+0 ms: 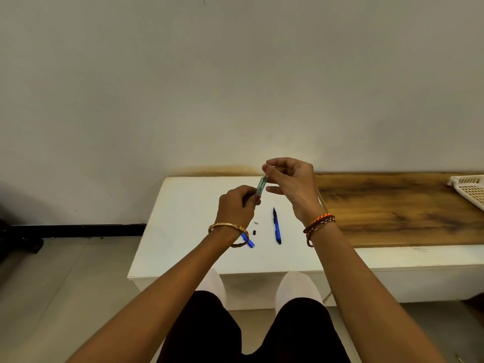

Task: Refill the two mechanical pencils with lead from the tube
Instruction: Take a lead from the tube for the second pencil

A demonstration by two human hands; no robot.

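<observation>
My left hand point(237, 205) grips the lower end of a small greenish lead tube point(261, 185), held tilted above the white table point(183, 231). My right hand point(289, 183) pinches thin leads at the tube's top end between thumb and forefinger. One blue mechanical pencil point(276, 226) lies on the table between my wrists, tip pointing away. A second blue pencil point(250, 242) lies partly hidden under my left wrist. A small black cap point(254, 232) and a tiny pale eraser piece point(256, 223) lie between the two pencils.
A wooden board point(392, 210) adjoins the white table on the right, with a white perforated basket point(468, 189) at its far right end. A plain wall stands right behind the table. My knees sit below the front edge.
</observation>
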